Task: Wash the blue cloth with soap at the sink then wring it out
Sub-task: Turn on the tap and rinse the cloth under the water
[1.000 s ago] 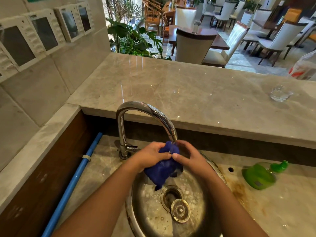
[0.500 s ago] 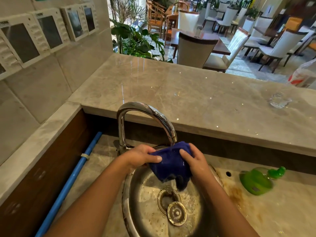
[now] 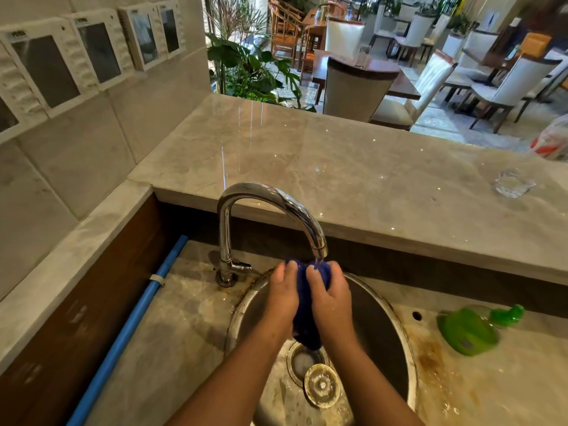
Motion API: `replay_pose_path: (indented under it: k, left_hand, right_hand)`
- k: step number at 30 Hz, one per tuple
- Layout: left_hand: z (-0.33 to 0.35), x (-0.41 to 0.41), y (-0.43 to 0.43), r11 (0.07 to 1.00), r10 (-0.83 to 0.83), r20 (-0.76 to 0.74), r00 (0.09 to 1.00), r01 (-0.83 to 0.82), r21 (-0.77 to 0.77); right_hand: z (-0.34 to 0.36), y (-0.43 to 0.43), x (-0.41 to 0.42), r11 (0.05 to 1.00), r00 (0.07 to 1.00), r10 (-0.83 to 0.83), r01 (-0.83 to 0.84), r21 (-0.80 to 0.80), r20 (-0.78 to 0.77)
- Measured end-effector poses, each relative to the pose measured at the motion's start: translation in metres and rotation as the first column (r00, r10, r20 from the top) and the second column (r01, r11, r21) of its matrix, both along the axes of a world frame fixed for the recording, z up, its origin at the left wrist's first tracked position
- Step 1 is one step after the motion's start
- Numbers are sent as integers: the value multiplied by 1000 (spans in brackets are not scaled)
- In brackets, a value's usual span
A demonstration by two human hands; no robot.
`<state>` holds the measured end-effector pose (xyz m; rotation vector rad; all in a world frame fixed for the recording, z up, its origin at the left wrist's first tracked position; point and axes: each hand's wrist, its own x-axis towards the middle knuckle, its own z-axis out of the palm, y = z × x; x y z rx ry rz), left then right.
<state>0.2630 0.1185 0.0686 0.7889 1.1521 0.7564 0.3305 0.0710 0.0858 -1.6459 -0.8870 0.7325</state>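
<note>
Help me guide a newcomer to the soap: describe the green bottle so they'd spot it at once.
Start at the round steel sink under the curved tap. On the stained counter just right of its rim, a green bottle lies on its side, cap toward the right. It is the only bright green thing there; the clear glass stands higher, on the raised ledge.
</note>
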Motion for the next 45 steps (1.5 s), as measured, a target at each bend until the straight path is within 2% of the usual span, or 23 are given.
replay_pose_path:
  k: [2,4,6,9,11,14,17,19,21,23,25,28,31,33,35,37,38,42,45]
  left_hand:
    - [1,4,-4,1000,14,44,999,-13,-17]
    - [4,6,-7,999,23,58,998,-21,-39]
    - [4,6,-9,999,-5,59,998,8,-46]
    - [1,-1,-8,999,-16,161,987,25,-49]
    - [1,-7,-2,999,-28,228,973,37,-31]
    - [-2,-16,10,1000,18,220,975,-21,9]
    - [-1,-16,16,999,37,116,993,-36,-12]
    - [3,-12,12,997,29,95,995,-22,-73]
    - [8,-7,5,982,19,172,985,14,-187]
    - [4,-4,-1,982,-12,187,982,48,-185]
    - [0,-3,-4,987,7,176,984,22,-158]
    - [1,-11,-5,983,-14,298,954,67,-170]
    - [2,-21,-1,993,-58,340,939,90,-79]
    - [-1,-25,6,999,-46,223,974,46,4]
    - [-4,-26,10,996,-50,-1,999,50,70]
    - [-3,-23,5,997,-49,-165,985,59,58]
    - [-3,-19,2,997,-45,-180,983,55,48]
    - [2,-5,-10,996,33,71,997,-27,-80]
    - [9,-2,-13,1000,22,146,989,-23,0]
  right_hand:
    - [-6,8,-7,998,995,-65,64,18,77]
    - [-14,18,-7,989,983,-139,144,-31,122]
    - [-19,24,1,973,977,-211,212,-87,28]
    - [-25,26,9,964,965,-251,243,-103,-75]
    - [-25,23,9,965,957,-260,252,-71,-129]
    - [-15,14,8,969,954,-240,246,15,-178]
    - [-4,4,-3,989,988,-84,98,107,-132]
    - [-7,5,-17,997,999,27,-25,74,-24]
    - [-18,11,-23,1000,977,9,-12,11,211]
    - [-22,16,-21,996,946,-85,83,17,313]
    - [-24,22,-12,990,961,-140,142,11,239]
    - [-24,30,1,985,987,-152,155,-73,51]
    - [-20,28,11,976,974,-206,198,-89,-91]
    - [-18,21,16,974,960,-220,208,-84,-172]
    - [-16,14,16,979,954,-205,197,-60,-220]
    - [-13,8,10,984,956,-173,176,-10,-236]
    - [-12,6,6,985,960,-167,174,9,-226]
    - [-20,-7,-6,986,968,-162,164,-4,-190]
    - [-25,-14,-8,996,951,-84,69,-63,-298]
